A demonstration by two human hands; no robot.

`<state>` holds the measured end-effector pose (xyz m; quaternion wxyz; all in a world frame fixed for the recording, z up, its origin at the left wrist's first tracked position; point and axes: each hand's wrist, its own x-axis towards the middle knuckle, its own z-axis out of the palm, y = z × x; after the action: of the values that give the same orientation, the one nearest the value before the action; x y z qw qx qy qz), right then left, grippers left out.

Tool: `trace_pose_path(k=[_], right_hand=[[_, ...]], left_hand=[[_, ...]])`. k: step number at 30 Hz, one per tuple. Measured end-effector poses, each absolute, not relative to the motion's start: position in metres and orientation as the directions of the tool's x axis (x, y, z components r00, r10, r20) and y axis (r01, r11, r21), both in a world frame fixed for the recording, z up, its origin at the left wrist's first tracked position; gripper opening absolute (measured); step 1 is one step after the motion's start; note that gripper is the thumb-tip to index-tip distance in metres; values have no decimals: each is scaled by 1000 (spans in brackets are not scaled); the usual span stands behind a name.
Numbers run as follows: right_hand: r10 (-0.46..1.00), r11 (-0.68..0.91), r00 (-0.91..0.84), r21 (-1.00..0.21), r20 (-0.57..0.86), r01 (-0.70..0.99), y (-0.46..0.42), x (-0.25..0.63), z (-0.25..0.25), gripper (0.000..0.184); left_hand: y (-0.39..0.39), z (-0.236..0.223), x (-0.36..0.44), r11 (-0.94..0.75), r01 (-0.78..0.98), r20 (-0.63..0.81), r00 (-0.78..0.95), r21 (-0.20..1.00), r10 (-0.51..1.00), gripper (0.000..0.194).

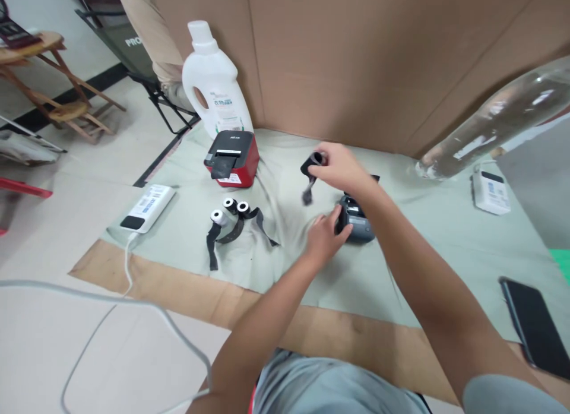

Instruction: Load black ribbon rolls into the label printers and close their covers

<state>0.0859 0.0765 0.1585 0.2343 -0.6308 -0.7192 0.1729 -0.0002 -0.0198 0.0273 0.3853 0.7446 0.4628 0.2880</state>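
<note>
My right hand [341, 170] pinches a small dark paper roll [317, 158] in the air; a loose strip hangs from it, blurred. Below it, my left hand [327, 233] grips the left side of a small dark portable printer [358, 227] on the cloth. The printer's lid appears raised, partly hidden behind my right forearm. Left of my hands lie three small paper rolls [243, 207] with black strips trailing from them. Behind those rolls stands a red and black label printer [234, 158] with a black strip coming out of its front.
A white jug [216, 81] stands behind the red printer. White power banks lie at left [149, 208] and right [490, 191], the left one cabled. A large clear bottle [494, 120] leans at right, above a phone [537, 325]. Cardboard [333, 63] walls the back; a person's leg [149, 31] shows beyond.
</note>
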Motion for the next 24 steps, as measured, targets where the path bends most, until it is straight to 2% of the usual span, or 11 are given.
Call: trace_pose_path(k=[2,6,10,12,14,16,18,20,22,24], right_hand=[[984,178,-136,-500,119,848,96,47,139,24],[981,159,-191,-393,-44,906,127,9,97,22],[972,31,-90,-264,-216,964,130,9,91,26],[976,-2,-35,-173,-215,985,123,7,103,35],[991,65,-80,-134,-111,989,115,-4,119,42],[966,244,-257,-192,-43,950,108,-26,133,38],[871,432,-482,-317,-95,844,103,-55,140,32],[760,525,-620,-380,-193,761,102,-85,138,31],[727,554,-634,-322,-262,768,104,-108,130,35],[742,559,-618,-267,-261,785,107,-120,120,33]], left_hand=[[-19,28,-1,-260,464,59,403,847,913,45],[-18,31,-6,-270,414,59,456,869,888,33],[-17,33,-8,-249,383,62,439,890,896,37],[-17,33,-9,-225,345,59,431,911,900,39],[-17,33,-9,-176,284,41,424,943,905,39],[-18,31,-9,-84,218,-14,415,972,910,43],[-19,30,-9,5,159,-72,422,987,904,52],[-20,29,-11,41,136,-98,450,990,887,65],[-20,28,-13,18,148,-88,484,989,871,74],[-20,25,-14,-19,173,-70,496,985,865,77]])
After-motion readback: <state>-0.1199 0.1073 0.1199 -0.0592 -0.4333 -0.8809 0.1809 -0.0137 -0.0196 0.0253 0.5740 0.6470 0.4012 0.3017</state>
